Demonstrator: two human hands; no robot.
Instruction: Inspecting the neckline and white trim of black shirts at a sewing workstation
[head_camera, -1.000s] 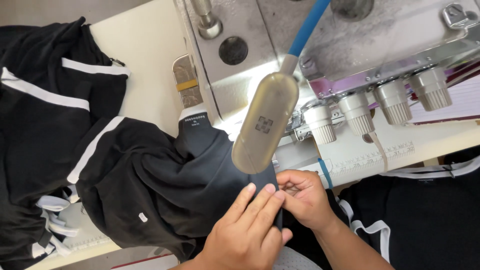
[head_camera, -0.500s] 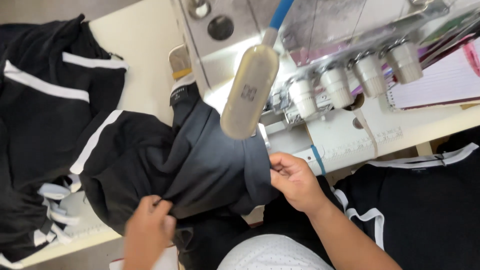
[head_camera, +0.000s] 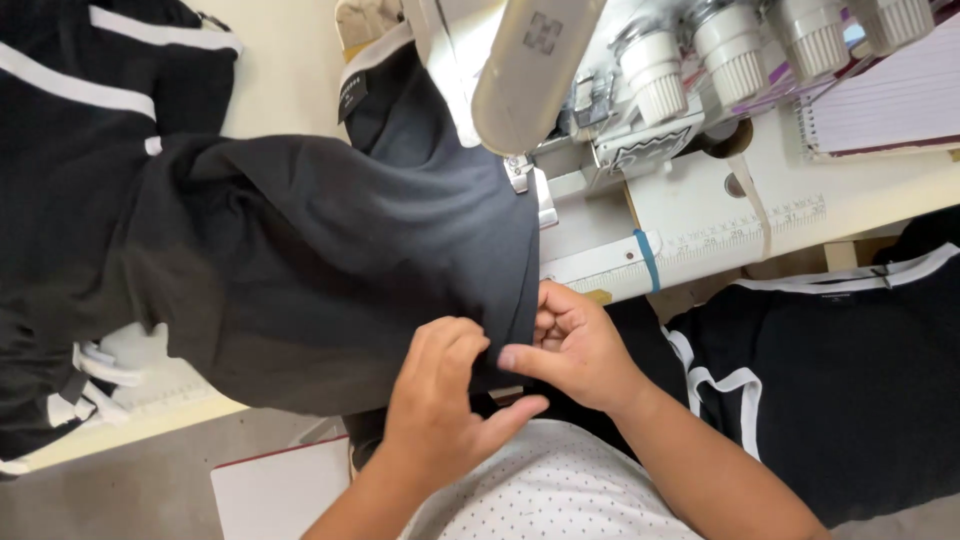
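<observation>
A black garment lies spread across the cream sewing table, its upper edge under the foot of the sewing machine. My left hand pinches the garment's lower right edge at the table's front. My right hand grips the same edge just to the right, fingers curled around the fabric. Both hands touch each other at the hem. A white-trimmed neckline with a label shows at the top.
More black garments with white stripes are piled at the left. Another black piece with white trim hangs at the right. Thread cones and a lined notebook sit at the back right. A white panel is below.
My left hand has come up from the lower left to join my right hand at the hem. The garment now lies flatter and wider, and the view has shifted closer.
</observation>
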